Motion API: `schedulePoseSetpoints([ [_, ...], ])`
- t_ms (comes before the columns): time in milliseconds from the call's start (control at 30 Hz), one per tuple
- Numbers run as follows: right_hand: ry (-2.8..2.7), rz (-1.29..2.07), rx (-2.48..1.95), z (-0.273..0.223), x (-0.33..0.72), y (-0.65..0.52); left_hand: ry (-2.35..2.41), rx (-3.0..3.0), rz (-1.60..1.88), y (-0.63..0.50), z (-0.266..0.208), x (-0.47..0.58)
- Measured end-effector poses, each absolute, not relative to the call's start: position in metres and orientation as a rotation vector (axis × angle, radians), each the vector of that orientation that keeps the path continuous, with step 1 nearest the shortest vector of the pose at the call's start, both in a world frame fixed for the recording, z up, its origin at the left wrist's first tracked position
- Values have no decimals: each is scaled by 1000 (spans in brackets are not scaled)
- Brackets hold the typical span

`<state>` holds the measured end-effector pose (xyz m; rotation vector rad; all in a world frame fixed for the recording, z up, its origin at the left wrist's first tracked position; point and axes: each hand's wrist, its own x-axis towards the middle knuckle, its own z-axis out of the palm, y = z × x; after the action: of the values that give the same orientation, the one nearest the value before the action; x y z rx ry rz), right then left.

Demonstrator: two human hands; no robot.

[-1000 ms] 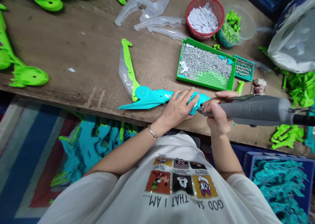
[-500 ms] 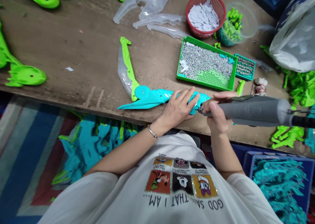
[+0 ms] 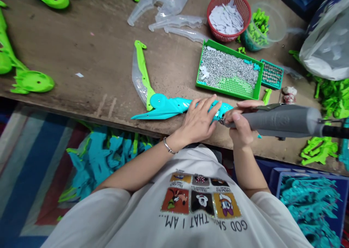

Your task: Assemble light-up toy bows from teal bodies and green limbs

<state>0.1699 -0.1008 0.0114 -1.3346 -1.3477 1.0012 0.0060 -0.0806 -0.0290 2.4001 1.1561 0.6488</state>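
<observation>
A turquoise plastic toy part (image 3: 166,109), joined to a lime-green arm with a clear blade (image 3: 139,77), lies along the table's near edge. My left hand (image 3: 200,115) rests flat on its right portion, fingers stretched out and pressing it down. My right hand (image 3: 241,126) is closed around a grey electric screwdriver (image 3: 280,121), held almost level with its cable trailing right. The tool's tip meets the turquoise part just beside my left fingertips; the screw itself is too small to make out.
Behind my hands stands a green tray (image 3: 227,72) of small screws. Beyond it are a red basket (image 3: 229,17) with white pieces and a clear tub (image 3: 257,28) of green bits. Clear blades (image 3: 177,21) lie at the back. A blue crate (image 3: 308,204) of turquoise parts sits lower right.
The view has shifted very slightly. My left hand and the screwdriver stay at the same spot on the turquoise part, the screwdriver's body tilting a touch.
</observation>
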Motion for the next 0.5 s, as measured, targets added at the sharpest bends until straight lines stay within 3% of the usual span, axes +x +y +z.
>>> schedulePoseSetpoints([
  [500,-1296,897,-1090,33,169,-103,1167,2395,434,-81,-16,9],
])
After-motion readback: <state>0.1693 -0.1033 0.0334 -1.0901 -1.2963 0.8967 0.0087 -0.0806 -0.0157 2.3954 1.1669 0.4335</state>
